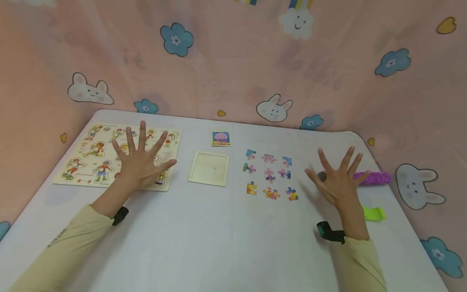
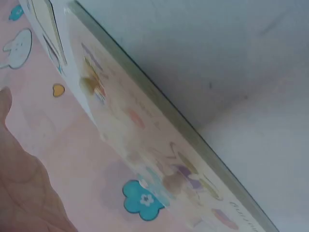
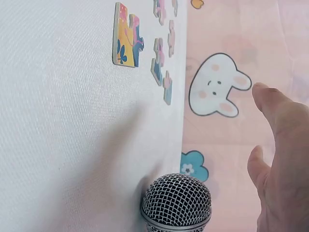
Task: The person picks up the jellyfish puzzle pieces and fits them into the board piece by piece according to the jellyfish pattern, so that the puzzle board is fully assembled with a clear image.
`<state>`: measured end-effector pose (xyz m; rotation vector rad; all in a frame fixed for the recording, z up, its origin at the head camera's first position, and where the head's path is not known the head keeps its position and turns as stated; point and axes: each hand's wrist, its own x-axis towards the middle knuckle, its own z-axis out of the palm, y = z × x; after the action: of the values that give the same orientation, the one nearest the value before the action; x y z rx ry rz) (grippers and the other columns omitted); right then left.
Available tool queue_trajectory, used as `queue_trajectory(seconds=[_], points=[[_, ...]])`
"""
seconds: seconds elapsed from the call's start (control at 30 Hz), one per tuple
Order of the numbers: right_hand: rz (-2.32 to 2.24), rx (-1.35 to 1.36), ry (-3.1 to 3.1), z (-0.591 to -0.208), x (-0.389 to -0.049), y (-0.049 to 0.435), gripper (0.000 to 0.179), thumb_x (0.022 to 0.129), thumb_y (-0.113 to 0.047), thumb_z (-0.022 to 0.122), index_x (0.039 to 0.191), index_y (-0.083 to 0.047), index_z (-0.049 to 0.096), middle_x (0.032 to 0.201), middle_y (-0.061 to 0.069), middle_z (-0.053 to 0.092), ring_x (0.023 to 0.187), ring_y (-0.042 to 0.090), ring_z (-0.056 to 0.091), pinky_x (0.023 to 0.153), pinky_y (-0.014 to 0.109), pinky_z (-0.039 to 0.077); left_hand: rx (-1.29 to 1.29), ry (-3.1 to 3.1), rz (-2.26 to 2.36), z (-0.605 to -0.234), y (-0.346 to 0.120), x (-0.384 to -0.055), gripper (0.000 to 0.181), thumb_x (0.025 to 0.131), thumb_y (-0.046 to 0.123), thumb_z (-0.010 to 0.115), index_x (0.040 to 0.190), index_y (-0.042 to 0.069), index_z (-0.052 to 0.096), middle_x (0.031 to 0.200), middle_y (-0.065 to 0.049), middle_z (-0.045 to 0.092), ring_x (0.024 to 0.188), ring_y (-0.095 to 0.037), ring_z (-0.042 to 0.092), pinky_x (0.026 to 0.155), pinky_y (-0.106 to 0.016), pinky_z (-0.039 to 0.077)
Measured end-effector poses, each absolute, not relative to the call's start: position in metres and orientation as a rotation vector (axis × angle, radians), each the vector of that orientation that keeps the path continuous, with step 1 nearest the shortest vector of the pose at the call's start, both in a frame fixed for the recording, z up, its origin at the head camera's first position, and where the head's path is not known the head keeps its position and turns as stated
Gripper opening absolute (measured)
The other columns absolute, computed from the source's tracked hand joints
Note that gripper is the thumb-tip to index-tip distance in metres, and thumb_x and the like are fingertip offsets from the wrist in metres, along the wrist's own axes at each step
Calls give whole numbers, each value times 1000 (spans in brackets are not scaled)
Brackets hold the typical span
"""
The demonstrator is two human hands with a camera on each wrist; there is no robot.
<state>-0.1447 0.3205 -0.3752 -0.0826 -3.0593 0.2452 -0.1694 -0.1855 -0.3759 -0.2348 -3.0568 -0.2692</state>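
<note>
My left hand [image 1: 138, 162] hovers with fingers spread above the wooden picture board [image 1: 84, 166], which shows several cartoon figures and is partly hidden by that hand. On the other side my right hand [image 1: 339, 182], fingers also spread wide, is held over the table near a microphone [image 3: 176, 200] with a silver mesh head and a glittery purple handle [image 1: 375, 178]. Neither hand holds anything. Between them lie several loose jigsaw pieces [image 1: 269, 175] in rows, a bare wooden puzzle frame [image 1: 208, 168] and a small jellyfish picture card [image 1: 221, 138].
A bright green object [image 1: 374, 213] lies beside the right wrist, partly hidden by it. The white table [image 1: 226, 243] backs onto a pink cloth [image 1: 219, 61] printed with rabbits and flowers. Each wrist wears a black camera strap [image 1: 330, 232].
</note>
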Motion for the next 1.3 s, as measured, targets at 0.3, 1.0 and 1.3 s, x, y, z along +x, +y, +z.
queue_trajectory(seconds=[0.3, 1.0, 1.3], points=[[223, 11, -3024, -374, -139, 316, 81, 89, -73, 30, 154, -31, 7, 147, 23, -35, 132, 45, -33, 88, 81, -14, -484, -3156, -677, -382, -164, -168, 77, 93, 46, 57, 154, 23, 16, 157, -25, -10, 139, -52, -12, 100, -76, 11], [495, 295, -3058, -386, -153, 279, 76, 94, -57, 45, 154, -26, 11, 154, 21, -25, 139, 46, -20, 99, 77, 4, -712, -3004, -1057, -404, -121, -176, 36, 80, 9, 77, 110, -7, 67, 135, -24, 51, 113, -36, 59, 88, -37, 51], [1328, 303, -2920, -392, -181, 280, 77, 96, -29, 59, 155, -27, 9, 160, 8, -12, 145, 40, 2, 108, 62, 17, -655, -2925, -1192, -407, -120, -169, 33, 79, 1, 76, 108, -11, 65, 130, -24, 56, 121, -38, 53, 91, -38, 50]])
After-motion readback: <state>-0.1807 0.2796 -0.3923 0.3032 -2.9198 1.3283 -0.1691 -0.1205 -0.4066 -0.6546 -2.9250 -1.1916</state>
